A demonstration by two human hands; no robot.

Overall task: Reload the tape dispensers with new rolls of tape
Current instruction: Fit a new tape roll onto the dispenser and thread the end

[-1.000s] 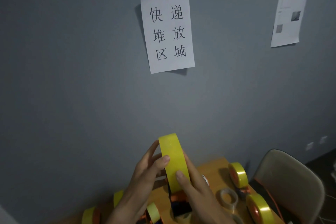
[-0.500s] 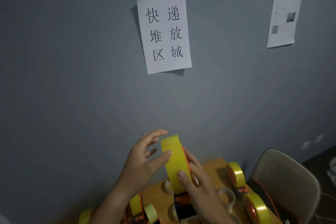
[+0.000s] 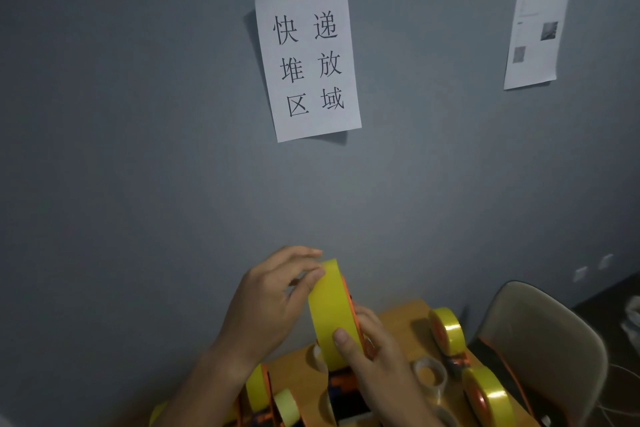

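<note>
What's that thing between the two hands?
In the head view, a yellow tape roll sits between the left hand and right hand.

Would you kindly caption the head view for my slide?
Both hands, left hand and right hand, grip a yellow tape roll on an orange dispenser above a wooden table.

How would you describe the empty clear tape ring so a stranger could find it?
Look at the wooden table against the grey wall, just left of the chair. Among the yellow rolls there, the clear ring lies flat; it alone is see-through and nearly used up.
</note>
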